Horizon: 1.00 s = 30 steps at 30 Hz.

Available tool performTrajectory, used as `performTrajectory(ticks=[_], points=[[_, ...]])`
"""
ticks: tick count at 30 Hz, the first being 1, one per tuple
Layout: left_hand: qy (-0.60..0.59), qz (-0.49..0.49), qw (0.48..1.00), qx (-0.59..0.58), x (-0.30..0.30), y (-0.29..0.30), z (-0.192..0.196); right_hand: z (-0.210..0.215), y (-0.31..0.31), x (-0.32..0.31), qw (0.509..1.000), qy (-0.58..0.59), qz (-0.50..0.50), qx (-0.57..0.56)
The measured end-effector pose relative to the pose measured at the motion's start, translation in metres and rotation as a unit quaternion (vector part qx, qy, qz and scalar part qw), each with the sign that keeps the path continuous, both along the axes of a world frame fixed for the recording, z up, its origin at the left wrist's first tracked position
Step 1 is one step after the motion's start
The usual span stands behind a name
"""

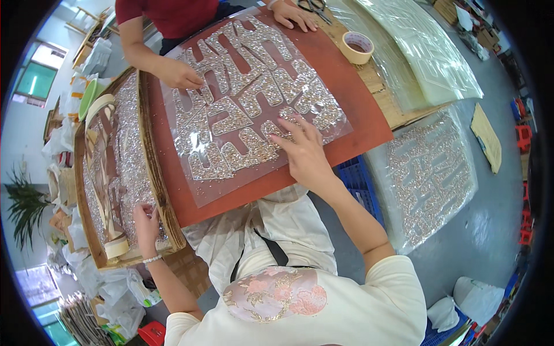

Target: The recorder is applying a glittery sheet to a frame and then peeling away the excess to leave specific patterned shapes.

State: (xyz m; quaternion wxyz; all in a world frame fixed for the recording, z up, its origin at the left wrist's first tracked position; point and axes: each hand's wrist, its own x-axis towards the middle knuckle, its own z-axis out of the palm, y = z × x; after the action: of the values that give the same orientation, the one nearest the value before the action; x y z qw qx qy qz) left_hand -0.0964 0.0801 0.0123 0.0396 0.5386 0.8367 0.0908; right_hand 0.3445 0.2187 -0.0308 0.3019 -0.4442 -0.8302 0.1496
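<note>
1. The clear plastic sheet (254, 104), covered with glittering rhinestone shapes, lies flat on the reddish-brown board (346, 86), filling most of its middle.
2. The right hand (303, 153) rests on the near edge of that sheet, fingers spread and pressing flat, gripping nothing.
3. The left hand (145, 222) is off the board's left side, at the wooden tray of loose rhinestones (124, 150); its fingers look pinched together, though I can't make out whether they hold stones.
4. Across the board, another person's hands (179, 75) press the sheet's far edge.
5. Beyond the board's far right corner sit a roll of tape (358, 47) and scissors (311, 6).
6. It looks like the stones are being settled into the pattern; the next move likely needs steady pressure so the sheet doesn't slip.
</note>
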Motion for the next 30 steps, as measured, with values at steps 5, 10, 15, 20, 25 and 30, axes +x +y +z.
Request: performTrajectory(ticks=[5, 10, 15, 20, 25, 30], points=[[0.023, 0.009, 0.999, 0.031, 0.020, 0.013, 0.012, -0.003, -0.014, -0.003, 0.985, 0.134, -0.107, 0.006], [0.003, 0.012, 0.982, 0.189, 0.063, 0.069, 0.031, 0.001, -0.016, 0.008, 0.975, 0.142, -0.171, -0.005], [-0.270, -0.148, 0.919, 0.247, 0.154, 0.158, 0.007, -0.001, -0.004, 0.009, 0.970, 0.142, -0.195, 0.000], [-0.308, -0.256, 0.896, 0.190, 0.233, 0.225, -0.026, -0.004, 0.004, 0.015, 0.969, 0.148, -0.197, -0.006], [-0.268, -0.349, 0.882, 0.169, 0.264, 0.256, -0.057, -0.009, 0.014, 0.024, 0.967, 0.151, -0.204, -0.005], [-0.280, -0.337, 0.886, 0.153, 0.274, 0.266, -0.063, -0.013, 0.023, 0.032, 0.967, 0.166, -0.195, 0.003]])
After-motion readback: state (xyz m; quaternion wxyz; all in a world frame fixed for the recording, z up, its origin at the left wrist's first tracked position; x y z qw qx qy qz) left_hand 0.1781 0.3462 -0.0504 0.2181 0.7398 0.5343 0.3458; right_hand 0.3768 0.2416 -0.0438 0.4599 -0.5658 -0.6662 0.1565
